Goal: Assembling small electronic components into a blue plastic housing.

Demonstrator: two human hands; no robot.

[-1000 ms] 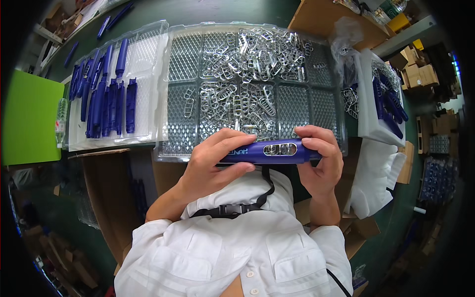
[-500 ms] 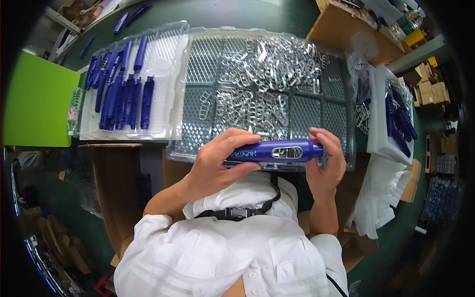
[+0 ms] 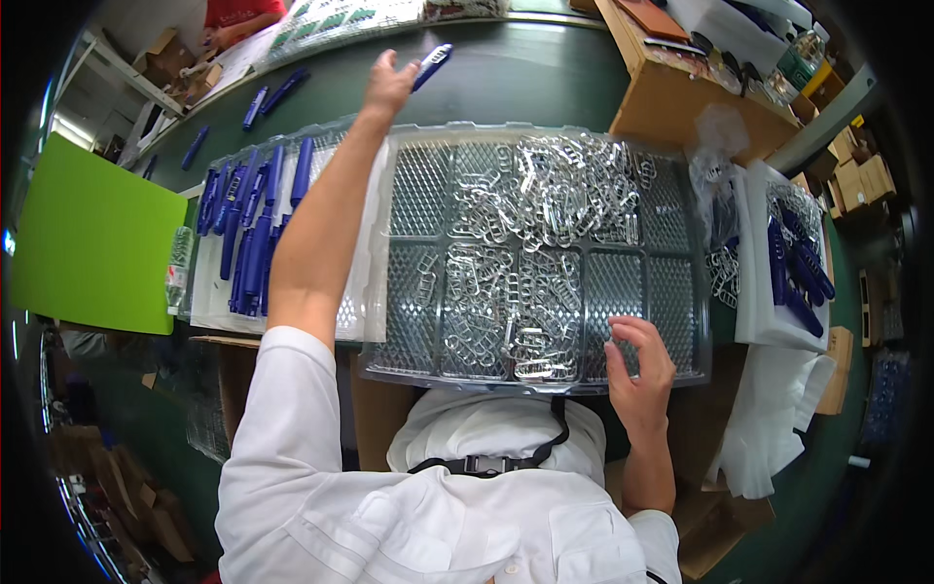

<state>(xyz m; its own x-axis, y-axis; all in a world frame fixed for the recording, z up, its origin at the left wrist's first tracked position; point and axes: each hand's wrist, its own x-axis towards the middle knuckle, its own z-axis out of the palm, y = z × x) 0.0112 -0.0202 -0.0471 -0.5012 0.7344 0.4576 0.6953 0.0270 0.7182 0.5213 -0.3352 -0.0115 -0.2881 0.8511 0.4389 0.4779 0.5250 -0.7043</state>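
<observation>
My left hand (image 3: 385,90) reaches far out over the green table, its fingertips at the lower end of a long blue plastic casing (image 3: 433,66) with a silver inset. My right hand (image 3: 640,375) holds nothing, thumb and fingers apart, above the near right edge of a clear compartment tray (image 3: 409,336). Many shiny metal oval frames (image 3: 564,195) lie heaped in the tray's middle compartments. To its left, more blue casings (image 3: 255,253) rest side by side on a white-lined tray (image 3: 362,292), partly hidden by my left forearm.
Several loose blue casings (image 3: 282,90) lie at the far left of the table (image 3: 506,73). A green board (image 3: 92,243) and a plastic bottle (image 3: 179,271) stand left. At right are a white foam box (image 3: 764,321) and a cardboard box (image 3: 671,97). A person in red (image 3: 238,21) is beyond.
My left hand has carried the blue casing from in front of me to the far side of the table. My right hand has let go of it and stays near the tray's front.
</observation>
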